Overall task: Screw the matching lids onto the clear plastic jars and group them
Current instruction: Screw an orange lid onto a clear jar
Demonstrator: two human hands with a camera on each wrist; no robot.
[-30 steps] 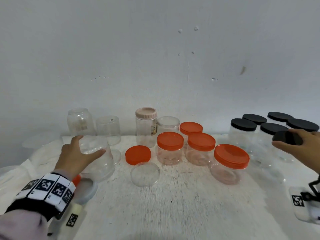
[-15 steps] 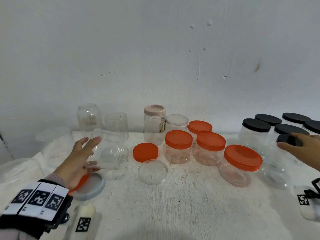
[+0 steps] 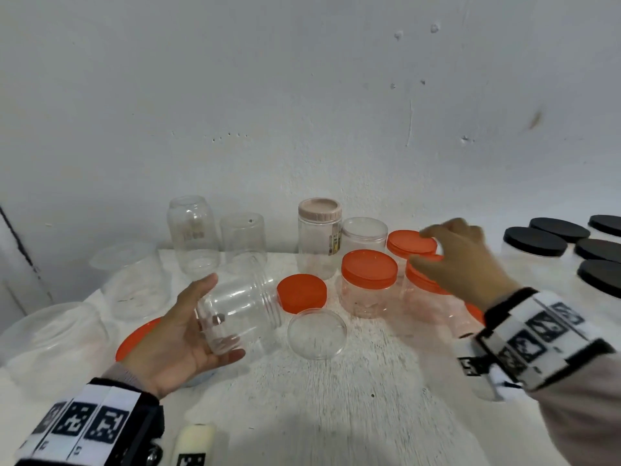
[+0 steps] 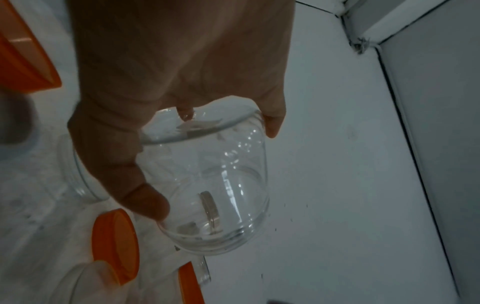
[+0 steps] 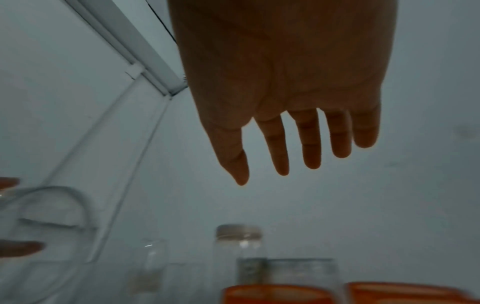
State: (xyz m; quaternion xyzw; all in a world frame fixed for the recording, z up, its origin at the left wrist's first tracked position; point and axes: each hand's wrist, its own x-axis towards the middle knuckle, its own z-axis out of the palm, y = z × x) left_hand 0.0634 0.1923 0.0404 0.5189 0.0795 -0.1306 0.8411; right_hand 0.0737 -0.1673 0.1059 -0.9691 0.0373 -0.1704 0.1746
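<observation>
My left hand (image 3: 215,319) grips a clear lidless jar (image 3: 242,307) by its base, tipped on its side above the table with the mouth facing right. The left wrist view shows the thumb and fingers (image 4: 270,125) curled round that jar (image 4: 215,185). A loose orange lid (image 3: 301,292) and a clear lid (image 3: 317,333) lie just right of the jar's mouth. My right hand (image 3: 423,248) hovers with fingers spread over the orange-lidded jars (image 3: 369,280), holding nothing; the right wrist view confirms the empty hand (image 5: 283,170).
Black-lidded jars (image 3: 534,242) stand at the far right. A pink-lidded jar (image 3: 319,237) and two clear lidless jars (image 3: 193,233) line the wall. A large orange lid (image 3: 134,338) lies under my left hand. Clear tubs (image 3: 134,280) crowd the left edge.
My left hand has lifted the clear jar, tipped it sideways and brought it toward the centre. My right hand has left the black-lidded jars and swung left over the orange-lidded ones.
</observation>
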